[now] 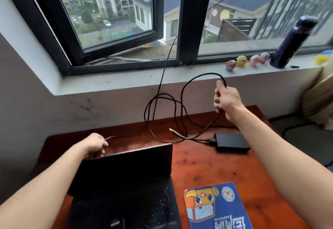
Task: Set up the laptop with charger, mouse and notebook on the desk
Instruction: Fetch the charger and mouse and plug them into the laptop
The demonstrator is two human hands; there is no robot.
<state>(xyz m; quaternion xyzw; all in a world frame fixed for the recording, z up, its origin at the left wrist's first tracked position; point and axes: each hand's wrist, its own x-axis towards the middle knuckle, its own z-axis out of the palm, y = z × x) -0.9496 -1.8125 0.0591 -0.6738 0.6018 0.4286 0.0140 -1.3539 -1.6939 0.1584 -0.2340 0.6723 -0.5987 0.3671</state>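
An open black laptop (126,180) stands on the reddish wooden desk (198,165). My left hand (95,144) is behind the screen's left top corner and pinches a thin cable end. My right hand (226,99) is raised above the desk's back edge and grips a loop of the black charger cable (182,102). The cable hangs in tangled loops down to the black charger brick (232,143) lying at the right. A loose plug tip (171,130) hangs near the desk behind the laptop. A blue cartoon mouse pad (216,209) lies to the right of the laptop.
A window sill (126,83) runs behind the desk with small toy figures (246,62) and a dark bottle (292,43) on it. Another thin cable rises from the desk out through the open window (165,30). Beige fabric (319,101) sits at the right.
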